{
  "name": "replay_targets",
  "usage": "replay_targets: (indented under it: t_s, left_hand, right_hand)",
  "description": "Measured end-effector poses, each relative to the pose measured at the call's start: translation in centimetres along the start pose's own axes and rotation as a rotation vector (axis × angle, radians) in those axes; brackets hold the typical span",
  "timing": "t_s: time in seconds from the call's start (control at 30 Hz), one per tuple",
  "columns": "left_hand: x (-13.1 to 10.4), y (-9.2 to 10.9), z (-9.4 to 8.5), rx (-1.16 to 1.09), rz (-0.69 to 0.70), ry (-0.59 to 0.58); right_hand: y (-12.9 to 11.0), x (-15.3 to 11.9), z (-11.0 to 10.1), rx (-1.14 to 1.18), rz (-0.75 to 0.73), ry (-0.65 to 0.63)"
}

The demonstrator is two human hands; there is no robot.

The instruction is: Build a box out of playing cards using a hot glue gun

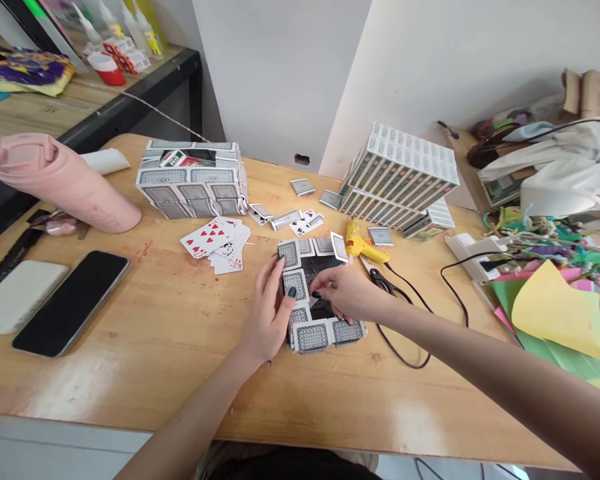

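Thumb and fingers of the left hand [270, 323] are clamped on the left side of the card box [310, 339], which sits on the surface [190, 373] before the person. The right hand [343, 290] reaches over its open top, fingertips drawn together beside a small pale piece; whether they grip it, I cannot tell. Patterned cards edge the near, left and far sides of the opening, so the frame looks mostly built. The right edge is partly hidden, and a tilted card [339, 246] at the far right corner seems not yet settled flat. Just beyond lie the yellow glue gun [356, 245] and scissors [386, 281]. Loose cards [225, 243] remain unused on the left. Farther back, a larger card box [193, 178] appears closer to finished, its top opening fully edged.
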State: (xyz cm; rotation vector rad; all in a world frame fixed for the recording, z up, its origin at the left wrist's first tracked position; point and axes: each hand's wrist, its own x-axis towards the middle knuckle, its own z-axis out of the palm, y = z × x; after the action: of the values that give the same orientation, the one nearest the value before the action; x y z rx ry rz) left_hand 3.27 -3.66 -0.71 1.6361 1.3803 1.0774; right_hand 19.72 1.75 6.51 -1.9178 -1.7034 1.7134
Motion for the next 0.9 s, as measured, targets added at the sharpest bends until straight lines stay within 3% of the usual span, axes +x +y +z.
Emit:
replay_targets:
  t_s: [0.37,0.6,0.73,0.9]
  left_hand:
    - [0.0,0.0,0.0,-0.008,-0.008,-0.001]
    - [0.0,-0.2,0.1,-0.009,0.004,0.015]
    - [0.0,-0.2,0.1,-0.01,-0.002,0.011]
    - [0.0,-0.2,0.1,-0.008,-0.002,0.012]
  right_hand:
    - [-0.9,0.4,0.3,0.057,0.033,-0.05]
    - [-0.9,1.2,0.4,0.129,-0.009,0.027]
    - [-0.9,1.8,0.6,0.204,-0.03,-0.093]
    - [-1.0,2.3,0.4,0.411,0.058,-0.229]
